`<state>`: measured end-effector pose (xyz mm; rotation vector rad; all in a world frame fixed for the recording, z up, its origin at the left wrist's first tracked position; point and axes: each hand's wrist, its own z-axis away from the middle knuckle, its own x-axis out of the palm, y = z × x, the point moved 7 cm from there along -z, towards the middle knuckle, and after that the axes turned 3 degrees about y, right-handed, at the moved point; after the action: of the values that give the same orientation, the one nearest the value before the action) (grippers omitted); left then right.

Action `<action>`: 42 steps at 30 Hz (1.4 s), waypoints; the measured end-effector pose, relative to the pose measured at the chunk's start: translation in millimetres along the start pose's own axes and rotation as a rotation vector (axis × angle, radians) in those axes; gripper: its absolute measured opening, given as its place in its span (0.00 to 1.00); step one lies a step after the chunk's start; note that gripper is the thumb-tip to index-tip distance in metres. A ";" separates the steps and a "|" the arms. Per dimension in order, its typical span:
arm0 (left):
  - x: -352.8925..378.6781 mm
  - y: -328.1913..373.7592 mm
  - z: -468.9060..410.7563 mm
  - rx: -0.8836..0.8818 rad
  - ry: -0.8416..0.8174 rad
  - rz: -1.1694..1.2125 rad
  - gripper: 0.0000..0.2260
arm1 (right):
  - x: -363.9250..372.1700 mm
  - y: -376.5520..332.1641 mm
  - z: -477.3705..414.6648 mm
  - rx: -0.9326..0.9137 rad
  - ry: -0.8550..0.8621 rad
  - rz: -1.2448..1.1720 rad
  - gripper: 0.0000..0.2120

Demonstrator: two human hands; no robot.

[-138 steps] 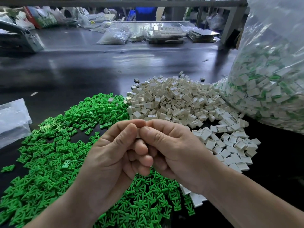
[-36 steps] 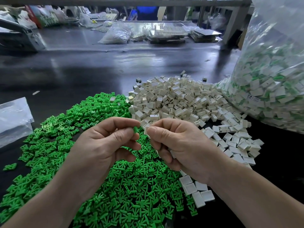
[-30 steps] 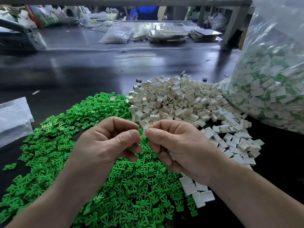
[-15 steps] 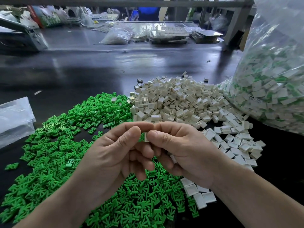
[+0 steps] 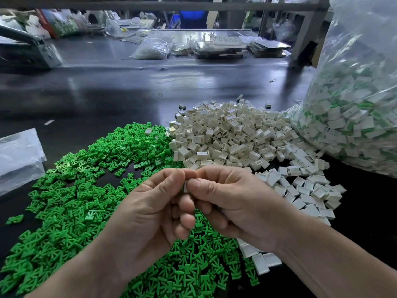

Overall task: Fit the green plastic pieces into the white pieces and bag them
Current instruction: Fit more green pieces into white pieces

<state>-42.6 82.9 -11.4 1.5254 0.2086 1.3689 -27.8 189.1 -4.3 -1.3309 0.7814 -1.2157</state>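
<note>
The left hand (image 5: 150, 214) and right hand (image 5: 234, 207) meet thumb to thumb at the middle of the view. Each pinches the same small white piece (image 5: 186, 187) between thumb and forefinger. Only a sliver of that piece shows between the thumb tips, so I cannot tell whether a green part sits in it. The remaining fingers of both hands are curled under, and the left ones overlap the right.

Below and to the left of the hands, loose green pieces (image 5: 81, 190) spread across the dark table (image 5: 107, 93). The hands cover the near right part of this spread. Just beyond the hands, white pieces (image 5: 225, 136) lie in a heap that touches the green ones on its left and trails toward the near right. On the far right, against the heap, stands a large clear bag (image 5: 354, 117) filled with white and green parts. A flat clear bag (image 5: 17, 155) lies at the left edge. Far across the table are a bag of pale parts (image 5: 152, 48) and stacked trays (image 5: 219, 44).

Both forearms enter from the near corners and converge, with the hands raised above the green pieces.
</note>
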 end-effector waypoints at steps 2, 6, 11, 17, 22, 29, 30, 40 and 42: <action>2.0 0.2 0.1 0.020 -0.013 0.007 0.21 | 0.8 0.0 0.0 -0.009 0.014 -0.032 0.07; 7.2 3.2 0.8 0.068 -0.059 0.035 0.20 | 3.6 -4.1 0.7 -0.043 -0.014 -0.108 0.08; 5.9 4.3 1.0 0.080 -0.055 -0.016 0.19 | 2.8 -0.4 1.2 -0.010 -0.004 -0.104 0.17; 6.0 6.8 1.5 0.101 -0.041 -0.043 0.18 | 4.3 -1.2 2.3 -0.023 0.005 -0.085 0.16; 8.0 6.0 2.8 0.122 -0.004 -0.036 0.11 | 5.8 0.5 2.3 -0.029 0.021 -0.085 0.11; 7.2 15.4 -0.8 0.255 0.042 -0.218 0.07 | 2.3 -3.8 0.7 -0.056 0.063 -0.081 0.12; 5.1 17.7 -1.2 0.286 0.063 -0.284 0.07 | 0.4 -3.2 0.4 -0.052 0.084 -0.071 0.13; 1.7 32.6 7.4 0.560 0.186 -0.901 0.03 | -8.6 5.4 -3.5 0.023 0.188 -0.041 0.09; 4.2 33.4 9.2 0.592 0.163 -0.943 0.04 | -9.6 5.3 -3.5 0.030 0.189 -0.049 0.09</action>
<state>-49.6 65.5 18.1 1.4442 1.3431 0.6676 -32.5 196.3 -12.0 -1.2290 0.8646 -1.4016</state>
